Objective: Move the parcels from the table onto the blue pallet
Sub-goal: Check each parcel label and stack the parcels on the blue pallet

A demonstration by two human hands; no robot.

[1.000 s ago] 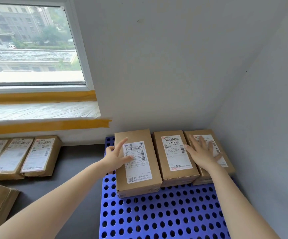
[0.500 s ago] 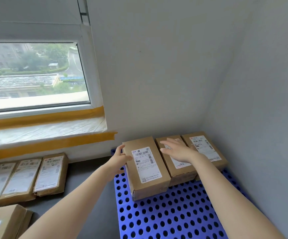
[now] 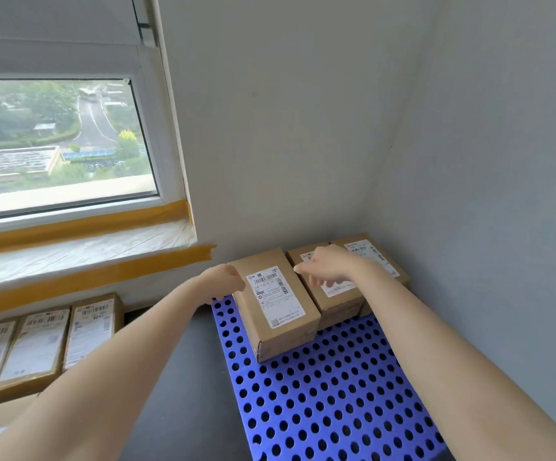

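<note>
**Hands shift off the far parcels; third parcel being seated**

The blue pallet point(image 3: 330, 394) holds three parcels in a row against the wall. More parcels point(image 3: 40, 344) wait on the bench at left. The right hand point(image 3: 328, 266) has moved from the corner parcel point(image 3: 374, 252) to the middle parcel point(image 3: 331, 294), fingers spread, gripping nothing. The left hand point(image 3: 225, 277) stays against the nearest parcel point(image 3: 275, 304) (plain brown carton, white label up); its fingers are hidden.

Three parcels point(image 3: 275, 301) fill pallet's far end (against wall point(image 3: 286, 128)), near pallet point(image 3: 336, 394) clear
</note>
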